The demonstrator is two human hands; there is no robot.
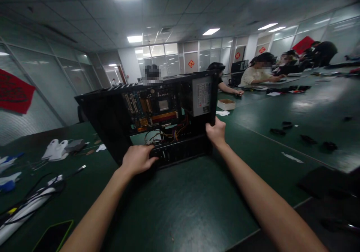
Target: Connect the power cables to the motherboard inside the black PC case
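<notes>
A black desktop computer case stands on the green table with its side open toward me. Inside I see the motherboard, a grey power supply at the upper right and a bundle of coloured wires below. My left hand grips the case's lower front edge, fingers curled over it. My right hand holds the case's right edge just under the power supply, fingers closed round it.
White cloths and cables lie at the left, with a phone at the near left edge. A small cardboard box sits behind the case. Small black parts are scattered at the right. Other people sit at the far tables.
</notes>
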